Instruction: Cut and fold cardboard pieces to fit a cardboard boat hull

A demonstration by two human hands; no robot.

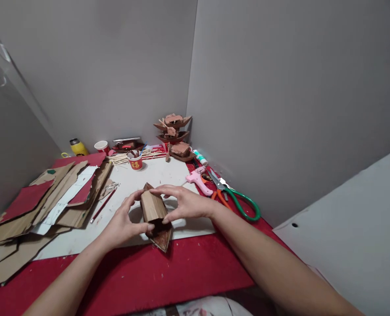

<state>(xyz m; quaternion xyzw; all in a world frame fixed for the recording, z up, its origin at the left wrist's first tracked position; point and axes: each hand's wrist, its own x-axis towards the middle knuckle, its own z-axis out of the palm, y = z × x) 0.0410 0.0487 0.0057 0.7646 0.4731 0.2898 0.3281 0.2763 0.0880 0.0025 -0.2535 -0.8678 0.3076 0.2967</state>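
Note:
A small brown model boat rests on the white board, its pointed near end reaching over the board's front edge. Over its middle sits a bent, light-brown cardboard roof. My left hand grips the roof along its left side, thumb at the near edge and fingers at the far end. On the other side, my right hand holds the roof too, its thumb at the near right corner and fingers curved over the far end. The hands partly hide the boat's sides.
Torn cardboard sheets are piled left, beside a pencil. Behind stand a red paper cup, thin sticks, a yellow bottle and stacked model boats. Right lie a pink glue gun and green-handled scissors.

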